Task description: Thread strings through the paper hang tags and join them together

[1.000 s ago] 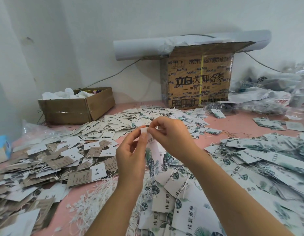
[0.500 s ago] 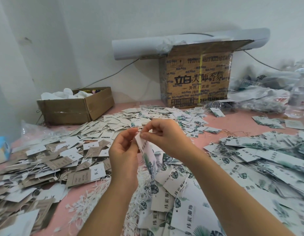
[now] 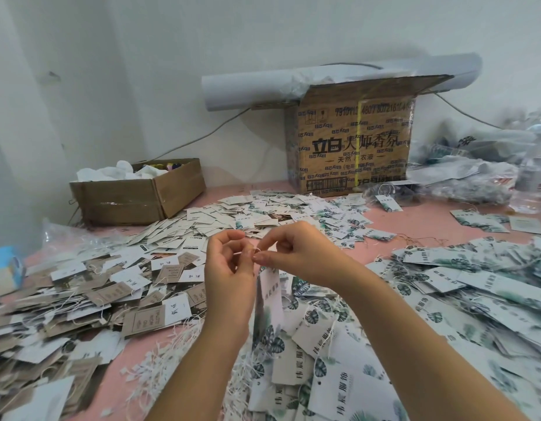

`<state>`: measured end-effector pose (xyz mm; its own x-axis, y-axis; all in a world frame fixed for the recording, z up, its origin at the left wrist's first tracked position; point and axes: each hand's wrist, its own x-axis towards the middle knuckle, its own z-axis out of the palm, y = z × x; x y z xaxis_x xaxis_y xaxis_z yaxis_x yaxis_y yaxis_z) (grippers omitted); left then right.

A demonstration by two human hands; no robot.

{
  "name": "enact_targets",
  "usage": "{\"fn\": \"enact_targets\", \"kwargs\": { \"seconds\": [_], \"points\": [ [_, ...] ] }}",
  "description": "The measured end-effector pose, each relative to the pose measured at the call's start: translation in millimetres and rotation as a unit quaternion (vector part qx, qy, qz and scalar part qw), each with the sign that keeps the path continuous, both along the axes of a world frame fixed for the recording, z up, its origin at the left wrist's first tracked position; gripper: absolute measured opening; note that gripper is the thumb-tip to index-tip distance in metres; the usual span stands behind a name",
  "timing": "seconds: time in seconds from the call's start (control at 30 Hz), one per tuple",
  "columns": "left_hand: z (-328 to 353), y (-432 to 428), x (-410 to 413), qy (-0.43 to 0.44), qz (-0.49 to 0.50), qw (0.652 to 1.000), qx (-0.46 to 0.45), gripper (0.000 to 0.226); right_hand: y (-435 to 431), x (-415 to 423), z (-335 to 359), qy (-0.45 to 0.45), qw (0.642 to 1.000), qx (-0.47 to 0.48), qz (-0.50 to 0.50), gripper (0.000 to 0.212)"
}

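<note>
We judge the step in hand to be drawing the thin white string (image 3: 257,248) through the hole at the top of the long white paper hang tag with green leaf print (image 3: 269,302) and closing it into a loop. To do it well, we make the pinch small and close to the hole. We hold the string taut between both hands so the loop cannot slip back out, and let the tag hang free so its weight steadies it instead of twisting the thread. Our left hand (image 3: 229,271) and right hand (image 3: 299,253) meet above the pink worktop (image 3: 415,220). The fingers (image 3: 261,256) are curled, with thumb and forefinger tips of each hand pinched on the string, and a small loop shows just above the touching tips. The tag dangles upright just beneath that pinch. Its top edge is tucked behind the right fingertips, so we cannot tell whether the paper itself is gripped. Below it lie the heap of loose white strings (image 3: 160,369) and the pile of leaf-print tags (image 3: 339,390), near for the next pick.
</note>
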<state>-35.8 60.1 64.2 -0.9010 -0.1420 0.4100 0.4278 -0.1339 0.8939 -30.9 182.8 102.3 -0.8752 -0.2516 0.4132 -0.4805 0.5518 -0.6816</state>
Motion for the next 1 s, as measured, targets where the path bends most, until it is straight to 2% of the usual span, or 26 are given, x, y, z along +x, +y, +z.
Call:
{"fn": "enact_targets", "kwargs": {
  "seconds": [0.2,0.27,0.37,0.5,0.77,0.9,1.0],
  "points": [
    [3.3,-1.8,2.3,-0.001,-0.022,0.999,0.036,0.015,-1.7,-1.3,-0.3,0.008,0.999,-0.037,0.019,0.015],
    [4.6,-1.8,4.4,-0.014,-0.059,0.997,0.047,0.010,-0.5,-1.2,0.0,-0.006,0.998,-0.057,0.031,0.015],
    [6.6,-5.3,5.5,-0.037,-0.130,0.988,0.072,0.018,2.5,-1.2,0.2,-0.031,0.996,-0.076,0.043,0.013],
    [9.7,-17.9,-0.4,-0.054,-0.167,0.984,0.036,0.016,5.0,-1.4,0.8,-0.041,0.995,-0.080,0.038,0.013],
    [11.4,-36.3,-9.0,-0.096,-0.280,0.955,-0.019,0.011,3.8,-0.7,1.1,-0.069,0.996,-0.011,0.049,0.005],
    [11.8,-39.9,-8.0,-0.121,-0.288,0.948,-0.061,0.006,1.8,-0.5,1.9,-0.079,0.996,0.003,0.048,0.015],
    [11.8,-38.0,-6.8,-0.120,-0.279,0.949,-0.083,0.012,0.8,-1.1,1.7,-0.073,0.996,0.000,0.045,0.012]
  ]
}}
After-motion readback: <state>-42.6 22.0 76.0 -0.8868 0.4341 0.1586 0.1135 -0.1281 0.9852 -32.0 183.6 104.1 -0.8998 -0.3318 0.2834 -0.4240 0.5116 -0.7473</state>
